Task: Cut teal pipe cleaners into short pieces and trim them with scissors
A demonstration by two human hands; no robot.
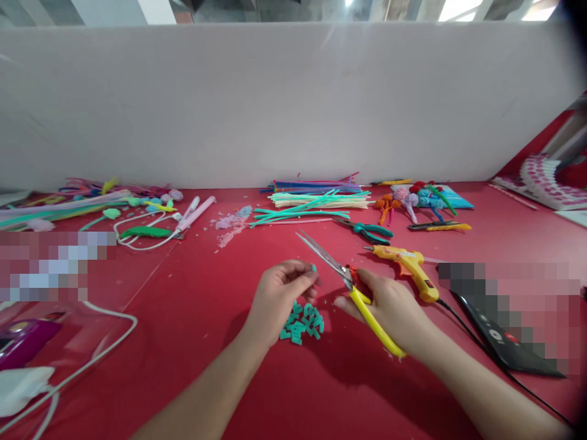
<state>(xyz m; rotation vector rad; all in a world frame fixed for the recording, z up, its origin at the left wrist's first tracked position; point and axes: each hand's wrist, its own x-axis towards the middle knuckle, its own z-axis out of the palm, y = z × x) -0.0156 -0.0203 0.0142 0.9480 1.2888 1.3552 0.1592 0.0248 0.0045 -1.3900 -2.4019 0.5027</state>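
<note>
My left hand [280, 292] is closed in a pinch, and the tip of a short green pipe cleaner piece [314, 268] pokes out between thumb and fingers. Beneath it on the red table [197, 366] lies a small pile of cut green pipe cleaner pieces [297, 330]. My right hand [394, 305] grips yellow-handled scissors [323, 250]. Their blades look nearly together and point away to the upper left, just beyond my left fingertips and apart from the green piece. My right fingers partly cover the handles.
Behind are bundled pipe cleaners [298, 212] and teal-handled pliers [373, 232]. A yellow glue gun [408, 263] with a black cord lies right, near a black device [504, 345]. Leftward sit a pink straightener [195, 215], white cables [114, 315] and fluffy scraps [233, 220]. A pale panel [275, 104] bounds the back.
</note>
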